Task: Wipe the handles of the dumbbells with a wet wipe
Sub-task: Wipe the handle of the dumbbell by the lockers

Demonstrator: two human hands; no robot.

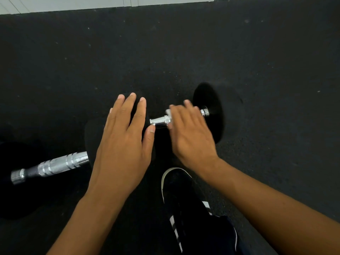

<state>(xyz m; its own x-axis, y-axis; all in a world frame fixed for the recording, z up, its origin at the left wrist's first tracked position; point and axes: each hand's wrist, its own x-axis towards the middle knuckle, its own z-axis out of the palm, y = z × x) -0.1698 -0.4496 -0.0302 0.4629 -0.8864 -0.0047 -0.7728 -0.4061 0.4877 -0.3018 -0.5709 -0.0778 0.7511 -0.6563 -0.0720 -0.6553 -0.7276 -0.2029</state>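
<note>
The left hand (125, 142) lies flat, fingers spread, on a black dumbbell head (136, 102); the right hand's (191, 131) grip presses a white wet wipe (168, 112) on its chrome handle (160, 121).

A: What finish does the handle (159, 120) of the dumbbell under the hands show?

B: Polished chrome metal, mirror-glossy and smooth where exposed; its end weights (211, 111) are matt black, apparently rubber.

A: And the second dumbbell's handle (55, 165)?

B: Duller silver metal, with rough knurled bands between smooth rings, and a glossy collar at its end.

A: The wipe (168, 112)?

B: A white, soft sheet, only partly visible and blurred; its texture cannot be told.

A: The floor (184, 48)?

B: Matt black, granular, with pale flecks, like rubber matting.

A: The shoe (182, 192)?

B: Dark matt upper, texture unclear; smooth white sole edge and stripes.
</note>
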